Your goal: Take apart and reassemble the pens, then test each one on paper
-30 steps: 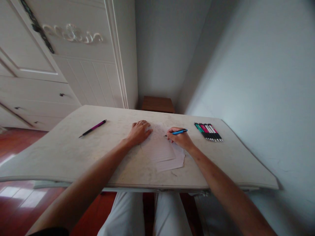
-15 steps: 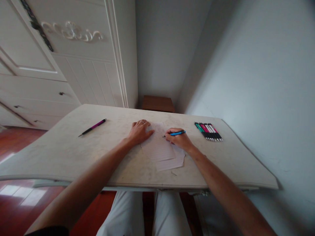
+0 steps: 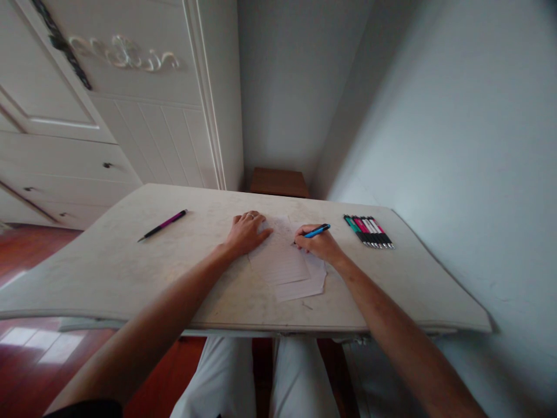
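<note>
Watching from beside the table [image 3: 209, 305], I'd say it all comes down to how the blue pen [image 3: 317, 231] sits against the paper. The right hand [image 3: 319, 247] has it, fingers and thumb pinching close to the tip. Its long axis runs slantwise: back end up toward the table's far right corner, tip down toward the left and the near edge. That tip is right at the top sheet [image 3: 285, 266], though whether it actually touches is too small to tell.

Left hand [image 3: 246, 234] lies palm down on the sheet's left side, fingers close together and a bit bent, thumb spread out toward the pen. So the right is the nearer hand, obviously. Paper's about midway between the table's left and right edges, with an under sheet [image 3: 317, 280] poking out toward the near edge. Purple pen [image 3: 163, 226] lies off toward the far left corner, row of pens [image 3: 369, 232] near the far right one.
</note>
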Tool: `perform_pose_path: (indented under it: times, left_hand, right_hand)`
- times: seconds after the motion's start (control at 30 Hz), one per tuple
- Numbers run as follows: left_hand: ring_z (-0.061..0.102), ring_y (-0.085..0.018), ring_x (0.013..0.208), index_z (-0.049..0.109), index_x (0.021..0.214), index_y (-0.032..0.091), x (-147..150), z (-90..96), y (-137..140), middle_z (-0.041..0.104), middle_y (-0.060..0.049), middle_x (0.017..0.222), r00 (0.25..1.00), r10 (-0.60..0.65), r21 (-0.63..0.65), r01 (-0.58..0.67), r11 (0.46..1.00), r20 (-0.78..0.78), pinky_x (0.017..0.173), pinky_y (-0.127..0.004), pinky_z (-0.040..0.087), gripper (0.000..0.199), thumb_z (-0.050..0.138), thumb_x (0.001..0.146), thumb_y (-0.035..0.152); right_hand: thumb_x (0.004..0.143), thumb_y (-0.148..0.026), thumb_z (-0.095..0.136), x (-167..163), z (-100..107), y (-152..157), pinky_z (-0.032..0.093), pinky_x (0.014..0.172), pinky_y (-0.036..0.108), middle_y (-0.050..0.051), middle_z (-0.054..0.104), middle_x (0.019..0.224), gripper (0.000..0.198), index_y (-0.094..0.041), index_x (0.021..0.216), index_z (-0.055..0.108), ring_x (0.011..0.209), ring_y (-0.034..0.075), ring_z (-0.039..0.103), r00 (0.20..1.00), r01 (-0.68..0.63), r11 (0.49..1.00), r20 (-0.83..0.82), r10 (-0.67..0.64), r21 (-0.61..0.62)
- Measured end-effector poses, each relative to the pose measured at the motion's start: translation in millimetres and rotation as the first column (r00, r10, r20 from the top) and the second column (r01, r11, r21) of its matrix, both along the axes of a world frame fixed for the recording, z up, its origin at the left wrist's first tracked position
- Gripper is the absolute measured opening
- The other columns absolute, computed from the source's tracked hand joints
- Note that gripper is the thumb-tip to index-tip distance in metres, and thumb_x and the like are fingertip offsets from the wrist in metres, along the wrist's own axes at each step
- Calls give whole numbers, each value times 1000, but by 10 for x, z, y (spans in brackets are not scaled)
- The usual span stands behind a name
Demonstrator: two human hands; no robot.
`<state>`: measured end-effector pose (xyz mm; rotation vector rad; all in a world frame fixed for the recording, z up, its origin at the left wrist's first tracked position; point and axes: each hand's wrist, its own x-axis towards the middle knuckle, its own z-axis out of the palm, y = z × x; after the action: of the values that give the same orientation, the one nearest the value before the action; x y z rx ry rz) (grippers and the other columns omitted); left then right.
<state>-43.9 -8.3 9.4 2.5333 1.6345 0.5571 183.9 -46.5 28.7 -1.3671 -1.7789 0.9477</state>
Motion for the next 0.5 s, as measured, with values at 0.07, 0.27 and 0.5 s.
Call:
perform_pose_path:
  times: [0.07,0.27,0.5]
  left_hand:
    - [47,-28,123,59,119,19,-2,-1,-1,56,-13,130,1000,-1,0,1,1000,-2,103,-45,32,44,45,90,49]
    - [48,-29,122,59,118,20,-15,-21,14,56,-13,129,1000,-15,7,15,1000,-10,102,-44,33,44,44,91,51]
    - [47,-29,123,60,119,22,-17,-12,13,55,-12,130,1000,-17,-16,17,1000,23,103,-45,31,42,46,90,48]
  right_hand:
    - [67,-28,60,-2,18,15,38,42,20,1,62,55,14,-17,61,62,43,9,48,995,39,999,-93,-40,-19]
    - [61,-34,63,68,75,74,32,37,17,0,62,53,18,-16,64,61,39,7,47,880,117,952,-414,-232,-285]
    - [59,-29,65,119,30,120,28,36,19,-1,59,51,15,-16,64,60,41,8,47,788,0,936,-576,-217,-353]
